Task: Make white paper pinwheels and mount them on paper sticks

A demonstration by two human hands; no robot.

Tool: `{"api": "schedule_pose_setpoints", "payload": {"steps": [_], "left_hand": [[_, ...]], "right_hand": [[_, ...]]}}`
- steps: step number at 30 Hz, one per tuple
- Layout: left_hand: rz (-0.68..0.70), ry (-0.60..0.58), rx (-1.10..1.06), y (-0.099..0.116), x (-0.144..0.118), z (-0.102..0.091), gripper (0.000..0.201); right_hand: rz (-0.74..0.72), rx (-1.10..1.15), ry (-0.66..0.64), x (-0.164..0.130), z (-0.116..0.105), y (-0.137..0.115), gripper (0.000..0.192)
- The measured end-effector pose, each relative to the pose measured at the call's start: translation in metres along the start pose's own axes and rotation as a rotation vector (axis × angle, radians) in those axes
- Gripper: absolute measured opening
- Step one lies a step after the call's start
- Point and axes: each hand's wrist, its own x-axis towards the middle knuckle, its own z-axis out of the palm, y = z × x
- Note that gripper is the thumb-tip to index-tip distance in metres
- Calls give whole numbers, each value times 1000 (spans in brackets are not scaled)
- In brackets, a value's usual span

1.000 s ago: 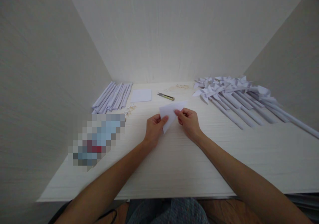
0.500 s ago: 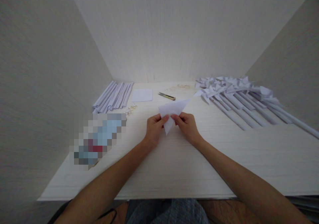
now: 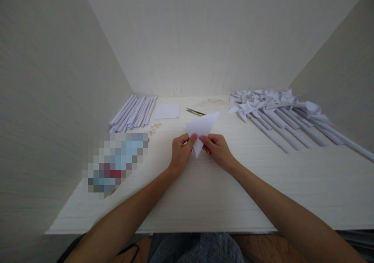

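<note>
A white sheet of paper (image 3: 202, 124), folded into a triangle-like shape, is held up over the middle of the table. My left hand (image 3: 181, 150) pinches its left edge, thumb on the near face. On the other side, my right hand (image 3: 217, 148) grips the right edge with thumb and fingers. One corner of the paper points down between the hands, another up to the right. Just beyond it lie small thread snips (image 3: 195, 112), partly covered by the paper.
Rolled paper tubes (image 3: 134, 113) lie at the back left, beside a square stack of paper (image 3: 167, 111). Small pale bits (image 3: 154, 128) are scattered near them. Paper pinwheels on sticks (image 3: 271, 111) are piled at the right. A pixelated item (image 3: 122, 159) lies at the left. Walls (image 3: 187, 41) enclose the table (image 3: 187, 200).
The paper has turned slightly in my hands, its upper right corner now higher and further left. It now covers part of the snips. Both hands keep their hold.
</note>
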Motion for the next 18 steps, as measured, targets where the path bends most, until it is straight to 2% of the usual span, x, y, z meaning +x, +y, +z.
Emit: {"api": "schedule_pose_setpoints", "payload": {"steps": [4,8,11,18], "left_hand": [[0,7,32,-3,1,1,30],[25,48,48,-2,1,0,32],[38,69,45,-1,0,-1,34],[23,77,48,-4,2,1,34]], "right_hand": [[-51,-57,89,-1,2,-2,40],[73,59,-42,-2,4,1,44],[106,83,-115,-5,6,2,45],[-19,-105,70,-8,10,-3,39]]}}
